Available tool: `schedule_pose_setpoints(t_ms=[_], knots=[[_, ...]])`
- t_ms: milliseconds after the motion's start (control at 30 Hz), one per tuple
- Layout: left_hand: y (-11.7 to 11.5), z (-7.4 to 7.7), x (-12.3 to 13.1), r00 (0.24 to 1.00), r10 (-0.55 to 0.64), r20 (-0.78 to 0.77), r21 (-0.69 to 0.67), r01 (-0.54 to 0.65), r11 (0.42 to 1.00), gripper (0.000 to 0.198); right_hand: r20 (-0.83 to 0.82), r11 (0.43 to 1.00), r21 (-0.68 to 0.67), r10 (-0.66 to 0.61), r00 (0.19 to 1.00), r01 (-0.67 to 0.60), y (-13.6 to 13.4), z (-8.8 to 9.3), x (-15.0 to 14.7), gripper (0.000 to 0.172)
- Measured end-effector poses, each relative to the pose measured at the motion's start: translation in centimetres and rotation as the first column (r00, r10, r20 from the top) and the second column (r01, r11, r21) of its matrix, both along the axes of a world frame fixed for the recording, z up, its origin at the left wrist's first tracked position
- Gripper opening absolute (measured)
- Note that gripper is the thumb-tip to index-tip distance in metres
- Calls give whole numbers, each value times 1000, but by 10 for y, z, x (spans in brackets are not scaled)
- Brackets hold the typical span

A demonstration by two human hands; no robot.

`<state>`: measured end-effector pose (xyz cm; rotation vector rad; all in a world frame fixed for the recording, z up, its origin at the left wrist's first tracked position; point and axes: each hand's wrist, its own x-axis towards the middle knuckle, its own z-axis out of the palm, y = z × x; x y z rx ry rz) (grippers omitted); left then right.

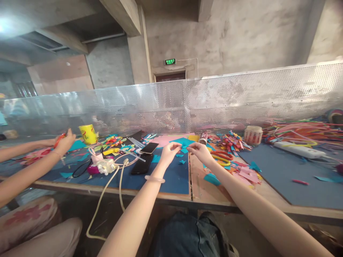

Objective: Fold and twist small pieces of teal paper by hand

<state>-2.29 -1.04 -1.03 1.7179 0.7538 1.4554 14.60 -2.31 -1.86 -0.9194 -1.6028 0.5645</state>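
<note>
A small piece of turquoise paper is pinched between my two hands above the table. My left hand, with a pale bangle on its wrist, grips the paper's left side with the fingertips closed. On the other side, the thumb and fingers of my right hand close on the paper's right edge. Small turquoise paper scraps lie on the blue mat just below. Scissors with red and yellow handles rest beside my right wrist, partly hidden by the forearm.
At left, a co-worker's hands hold orange-handled scissors. Phones, a power strip with cables and a yellow cup lie left. Pink paper, a jar and a white power strip are right. A perforated metal screen stands behind.
</note>
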Motion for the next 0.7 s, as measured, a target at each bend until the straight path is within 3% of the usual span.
schedule_pose_setpoints(t_ms=[133,367,700], knots=[[-3,1,0,1000,-30,-8,-43,30,999,20,-60,995,-91,39,997,-44,-1,0,2,30],[0,-1,0,998,-70,-1,-61,69,996,20,-59,988,-134,64,996,-71,-4,0,4,31],[3,-4,-1,961,-151,233,-150,189,970,29,-188,962,-211,134,973,-174,-11,4,-3,33]])
